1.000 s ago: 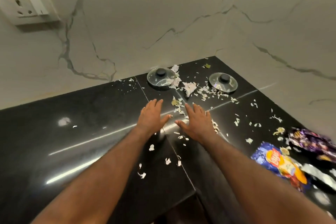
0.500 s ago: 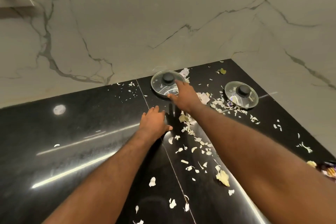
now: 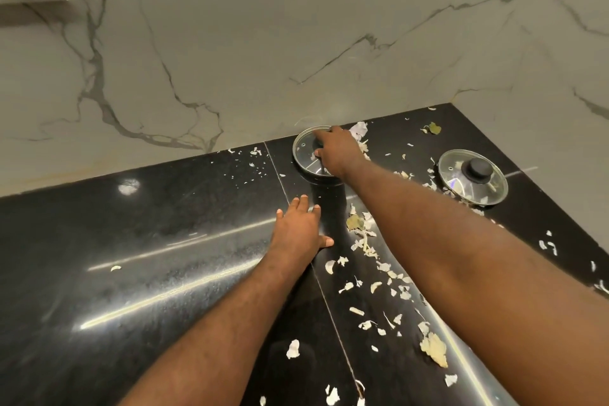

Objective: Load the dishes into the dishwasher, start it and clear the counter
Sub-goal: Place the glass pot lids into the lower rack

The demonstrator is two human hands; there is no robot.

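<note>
Black stone counter (image 3: 164, 241): two lids, loose scraps
Right hand (image 3: 339, 152) is on the glass lid (image 3: 304, 150) against the marble wall (image 3: 263, 43), fingers and thumb curled around its knob. Left hand (image 3: 296, 227) lies flat on the counter, fingers straight, holding nothing. Second glass lid (image 3: 473, 178) sits well apart to the right, with pale scraps (image 3: 362, 234) scattered around

Head view, high, looking down-forward over counter (image 3: 138, 273), close.
</note>
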